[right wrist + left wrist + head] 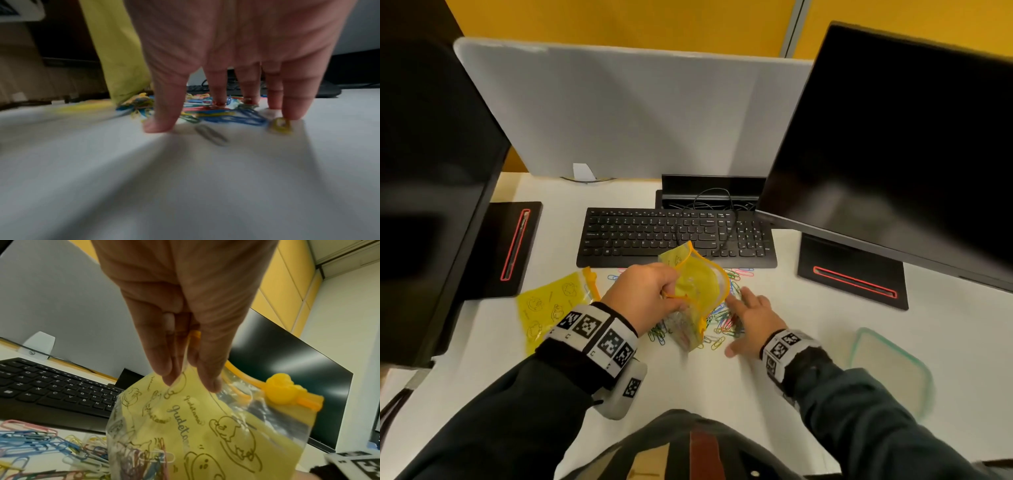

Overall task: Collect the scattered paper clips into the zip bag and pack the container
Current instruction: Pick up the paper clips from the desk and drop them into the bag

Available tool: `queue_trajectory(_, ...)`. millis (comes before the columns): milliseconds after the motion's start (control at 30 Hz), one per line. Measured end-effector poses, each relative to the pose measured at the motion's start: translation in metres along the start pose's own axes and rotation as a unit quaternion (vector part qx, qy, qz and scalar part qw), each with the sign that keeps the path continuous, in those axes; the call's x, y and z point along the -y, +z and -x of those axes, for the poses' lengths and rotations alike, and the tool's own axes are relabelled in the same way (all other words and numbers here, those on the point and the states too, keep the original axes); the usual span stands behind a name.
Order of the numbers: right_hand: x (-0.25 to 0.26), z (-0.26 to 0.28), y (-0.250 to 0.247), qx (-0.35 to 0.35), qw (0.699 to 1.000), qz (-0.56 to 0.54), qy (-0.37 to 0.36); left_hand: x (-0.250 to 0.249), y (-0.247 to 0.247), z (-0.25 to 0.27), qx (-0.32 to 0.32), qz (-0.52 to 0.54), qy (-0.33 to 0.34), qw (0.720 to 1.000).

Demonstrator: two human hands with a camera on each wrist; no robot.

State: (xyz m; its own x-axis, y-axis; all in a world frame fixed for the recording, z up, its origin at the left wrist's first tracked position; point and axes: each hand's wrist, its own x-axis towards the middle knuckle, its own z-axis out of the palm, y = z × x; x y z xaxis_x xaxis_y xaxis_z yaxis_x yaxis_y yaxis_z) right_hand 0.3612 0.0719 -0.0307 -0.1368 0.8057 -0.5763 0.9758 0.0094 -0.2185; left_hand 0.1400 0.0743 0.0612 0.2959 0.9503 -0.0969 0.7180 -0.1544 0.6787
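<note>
My left hand (643, 294) pinches the rim of a yellow zip bag (697, 291) and holds it up with its mouth open; in the left wrist view the left hand (185, 366) grips the bag (185, 426), and several clips lie in its bottom. Colourful paper clips (726, 320) are scattered on the white desk below and right of the bag. My right hand (751, 317) is spread flat, its fingertips (292, 113) pressing down on the paper clips (222, 113). A clear container (890, 370) with a teal rim sits at the right.
A second yellow zip bag (554, 305) lies flat on the left. A black keyboard (674, 236) sits just behind the clips. Two monitor stands (852, 270) (513, 246) flank the desk (722, 383), and a grey divider panel (626, 109) stands behind.
</note>
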Motion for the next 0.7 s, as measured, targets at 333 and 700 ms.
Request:
queue_trajectory(333, 0.022, 0.003, 0.017, -0.127, 0.990, -0.049, -0.038, 0.000, 0.005, 0.000, -0.002, -0.001, 0.003, 1.000)
queue_trajectory(700, 0.026, 0.054, -0.062, -0.333, 0.864, -0.375, -0.048, 0.003, 0.003, -0.004, -0.002, -0.018, 0.003, 1.000)
